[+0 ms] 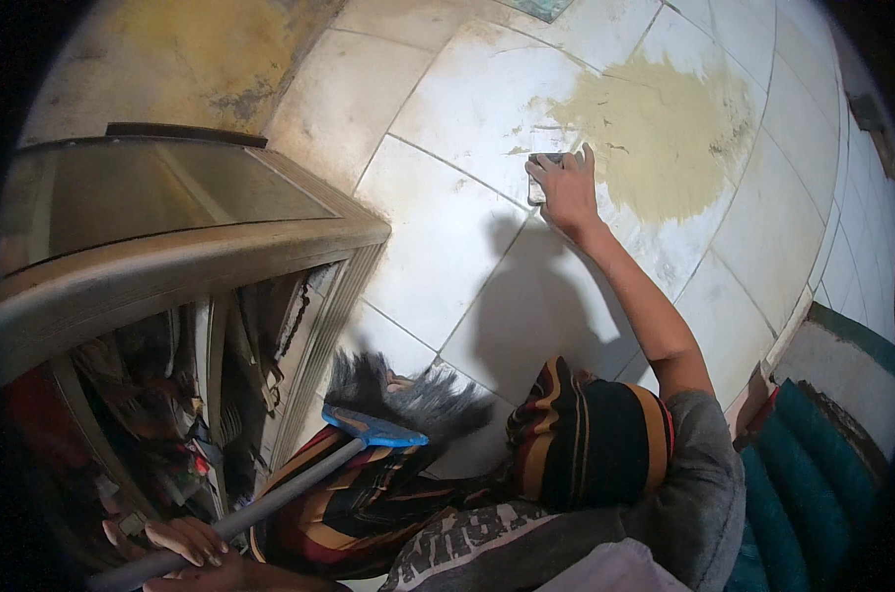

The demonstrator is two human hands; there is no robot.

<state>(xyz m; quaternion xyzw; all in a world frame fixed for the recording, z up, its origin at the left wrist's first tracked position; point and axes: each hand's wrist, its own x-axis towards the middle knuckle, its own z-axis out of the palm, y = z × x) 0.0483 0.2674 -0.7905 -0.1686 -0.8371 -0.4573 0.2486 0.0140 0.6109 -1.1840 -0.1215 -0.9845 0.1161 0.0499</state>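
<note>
Head view: left hand (196, 553) on broom (378, 429), small block (536, 194) in right hand (569, 192)
By the wooden cabinet (171, 271), left fingers curl over the broom's grey handle; right fingers, slightly spread, grip the block on white tiles (428, 212), left of a beige smear (665, 138)

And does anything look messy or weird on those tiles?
Yes, a big tan patch is smeared over the white tiles, just beyond the right hand. It looks odd because its ragged edges stand out; I can't tell what it is.

Downward head-mounted fisheye view
</note>
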